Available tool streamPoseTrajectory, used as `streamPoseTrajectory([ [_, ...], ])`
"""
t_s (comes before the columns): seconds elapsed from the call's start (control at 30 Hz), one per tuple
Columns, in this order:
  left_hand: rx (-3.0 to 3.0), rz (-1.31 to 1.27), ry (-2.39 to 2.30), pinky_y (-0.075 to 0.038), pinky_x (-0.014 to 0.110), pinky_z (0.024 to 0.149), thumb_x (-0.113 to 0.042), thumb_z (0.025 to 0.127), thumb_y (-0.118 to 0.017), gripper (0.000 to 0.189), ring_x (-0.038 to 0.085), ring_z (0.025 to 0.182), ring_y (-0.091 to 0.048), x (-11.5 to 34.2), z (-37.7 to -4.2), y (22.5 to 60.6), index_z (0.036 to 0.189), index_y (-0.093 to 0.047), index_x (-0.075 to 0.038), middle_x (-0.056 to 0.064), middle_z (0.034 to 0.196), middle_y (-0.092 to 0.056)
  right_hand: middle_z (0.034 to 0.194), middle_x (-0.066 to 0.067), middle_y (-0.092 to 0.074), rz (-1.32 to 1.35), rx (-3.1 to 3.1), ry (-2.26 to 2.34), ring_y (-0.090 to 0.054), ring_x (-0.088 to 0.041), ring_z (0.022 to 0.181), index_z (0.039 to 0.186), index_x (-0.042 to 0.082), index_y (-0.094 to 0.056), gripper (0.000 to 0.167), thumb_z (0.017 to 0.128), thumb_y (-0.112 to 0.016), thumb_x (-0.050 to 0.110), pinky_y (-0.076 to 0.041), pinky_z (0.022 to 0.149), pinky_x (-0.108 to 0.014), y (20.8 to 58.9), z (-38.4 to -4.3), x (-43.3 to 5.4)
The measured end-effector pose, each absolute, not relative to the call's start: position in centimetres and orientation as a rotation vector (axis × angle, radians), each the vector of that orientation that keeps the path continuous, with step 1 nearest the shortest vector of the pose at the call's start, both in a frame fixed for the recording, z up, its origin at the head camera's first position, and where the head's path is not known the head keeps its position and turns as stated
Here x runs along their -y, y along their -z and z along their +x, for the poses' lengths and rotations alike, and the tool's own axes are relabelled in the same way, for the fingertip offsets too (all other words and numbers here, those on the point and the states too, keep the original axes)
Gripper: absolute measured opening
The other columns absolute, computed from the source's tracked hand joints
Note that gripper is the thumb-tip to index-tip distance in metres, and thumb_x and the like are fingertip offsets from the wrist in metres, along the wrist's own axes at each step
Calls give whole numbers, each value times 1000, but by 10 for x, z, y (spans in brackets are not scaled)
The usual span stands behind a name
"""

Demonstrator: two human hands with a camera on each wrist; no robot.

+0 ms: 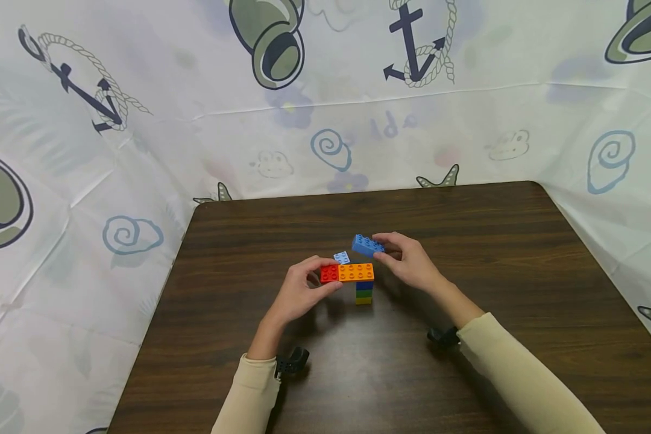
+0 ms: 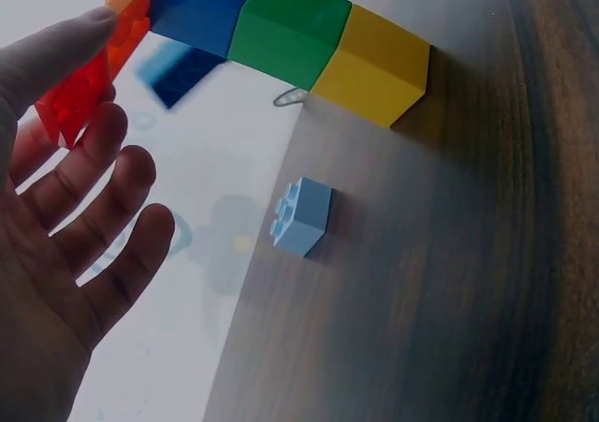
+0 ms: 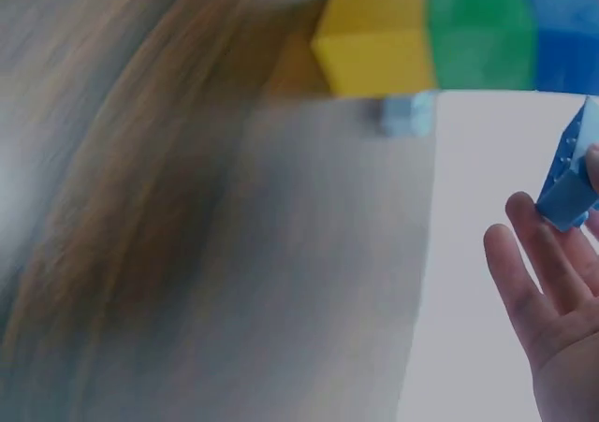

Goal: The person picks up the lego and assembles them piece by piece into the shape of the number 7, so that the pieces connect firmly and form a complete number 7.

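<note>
A stack of toy bricks stands upright on the table: yellow brick (image 2: 379, 66) at the bottom, then green brick (image 2: 290, 29), dark blue brick (image 2: 206, 8) and a long orange brick (image 1: 356, 273) across the top. At the orange brick's left end is a red brick (image 1: 329, 274), which my left hand (image 1: 301, 288) pinches between thumb and fingers. Just behind and right of the stack, my right hand (image 1: 412, 263) holds a blue brick (image 1: 366, 245) in the air by one end. Behind the red brick, a small light blue brick (image 2: 303, 218) sits on the table.
The dark wooden table (image 1: 239, 241) ends at a back edge in front of a white printed curtain (image 1: 369, 144). Each wrist carries a black wrist camera, a left one (image 1: 293, 361) and a right one (image 1: 443, 337).
</note>
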State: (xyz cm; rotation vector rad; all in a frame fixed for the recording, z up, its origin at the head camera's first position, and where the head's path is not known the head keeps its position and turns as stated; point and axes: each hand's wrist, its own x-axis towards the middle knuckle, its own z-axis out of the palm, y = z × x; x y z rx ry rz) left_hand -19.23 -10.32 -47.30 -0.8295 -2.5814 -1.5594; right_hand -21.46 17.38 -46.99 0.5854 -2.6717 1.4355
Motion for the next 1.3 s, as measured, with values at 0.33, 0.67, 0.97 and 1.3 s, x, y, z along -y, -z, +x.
streamPoseTrajectory([
  [0.33, 2553, -871, 1577, -54, 32, 73, -30, 85, -78, 36, 12, 84, -58, 102, -193, 473, 117, -68, -18, -10, 101, -65, 112, -4, -62, 832, 2540, -1432, -65, -18, 95, 130, 5, -63, 41, 90, -72, 12, -56, 79, -36, 431, -193, -149],
  [0.67, 2523, -893, 1635, -53, 33, 74, -25, 84, -80, 34, 14, 86, -59, 103, -196, 477, 114, -66, -19, -8, 103, -66, 114, 4, -62, 961, 2568, -1056, -58, -12, 82, 123, 14, -68, 39, 87, -77, 23, -50, 65, -25, 420, -181, -134],
  [0.97, 2522, -863, 1709, -53, 39, 75, -10, 82, -80, 30, 24, 86, -60, 100, -189, 464, 109, -66, -8, 2, 101, -68, 114, 7, -62, 1002, 2549, -1002, -60, -12, 85, 122, 16, -68, 39, 85, -78, 26, -51, 71, -28, 424, -180, -129],
  [1.3, 2548, -859, 1720, -53, 43, 72, -6, 81, -80, 33, 19, 80, -59, 98, -179, 438, 111, -67, -3, 4, 97, -68, 114, 1, -69, 870, 2658, -1191, -63, -14, 88, 126, 17, -67, 43, 88, -74, 37, -53, 74, -32, 426, -179, -126],
])
